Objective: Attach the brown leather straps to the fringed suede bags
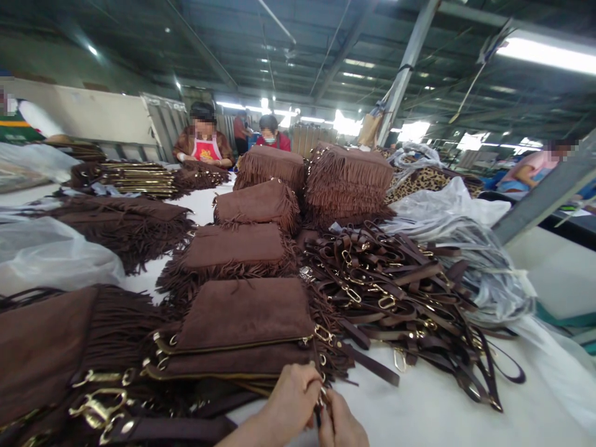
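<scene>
My left hand (293,397) is closed, its fingertips pinched beside the right edge of a brown fringed pouch (246,313). Close against it, my right hand (343,422) is also closed. Between the fingers of both hands shows a small shiny metal clasp (323,392) with a bit of dark strap below; the fingers hide most of it. The pouch lies on top of another brown pouch (237,365) with a gold zip. To the right is a tangled heap of dark brown straps (386,292) with gold clasps.
More fringed pouches (349,180) stand in piles farther back. At the left lie another brown pouch (41,354), a gold strap clasp (100,406) and clear plastic (56,254). Plastic-wrapped bundles (484,267) flank the straps near a slanted metal post (549,192). People sit beyond.
</scene>
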A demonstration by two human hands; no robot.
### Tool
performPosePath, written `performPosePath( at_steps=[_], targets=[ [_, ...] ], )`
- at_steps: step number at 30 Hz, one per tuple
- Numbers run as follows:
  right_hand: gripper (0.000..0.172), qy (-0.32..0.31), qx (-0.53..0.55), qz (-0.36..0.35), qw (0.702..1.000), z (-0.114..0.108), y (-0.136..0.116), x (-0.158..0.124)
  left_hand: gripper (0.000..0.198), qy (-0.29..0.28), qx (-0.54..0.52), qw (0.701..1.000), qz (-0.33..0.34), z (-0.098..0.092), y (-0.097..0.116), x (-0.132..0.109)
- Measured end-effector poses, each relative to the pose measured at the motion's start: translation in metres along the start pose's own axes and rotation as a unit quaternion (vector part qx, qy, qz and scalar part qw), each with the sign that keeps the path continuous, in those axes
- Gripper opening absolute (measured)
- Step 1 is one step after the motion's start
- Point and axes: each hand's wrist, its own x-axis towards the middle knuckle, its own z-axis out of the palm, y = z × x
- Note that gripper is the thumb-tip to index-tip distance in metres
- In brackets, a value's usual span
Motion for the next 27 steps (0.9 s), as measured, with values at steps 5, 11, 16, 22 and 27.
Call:
performPosePath(
  at_steps=[5, 11, 16, 22, 27],
  targets=[
    [0.034, -0.016, -0.002, 0.035, 0.999, -0.009, 0.01, 0.01, 0.021, 0.117, 0.31, 0.922, 0.201, -0.013, -0.007, -0.002],
    [0.026, -0.079, 0.039, -0.005, 0.996, -0.029, 0.012, 0.029, 0.022, 0.07, 0.472, 0.859, 0.185, -0.002, 0.003, 0.012],
    [0.025, -0.04, 0.031, 0.0, 0.999, -0.034, -0.002, 0.047, 0.027, 0.012, 0.537, 0.824, 0.178, 0.002, 0.012, 0.021],
    [0.021, -0.002, -0.063, -0.045, 0.997, -0.029, -0.008, 0.07, 0.021, 0.048, 0.397, 0.912, 0.092, -0.014, 0.016, 0.03],
    [0.022, 0.008, -0.097, -0.077, 0.992, -0.021, -0.002, 0.072, 0.019, 0.023, 0.378, 0.921, 0.093, -0.025, 0.018, 0.036]
  ],
)
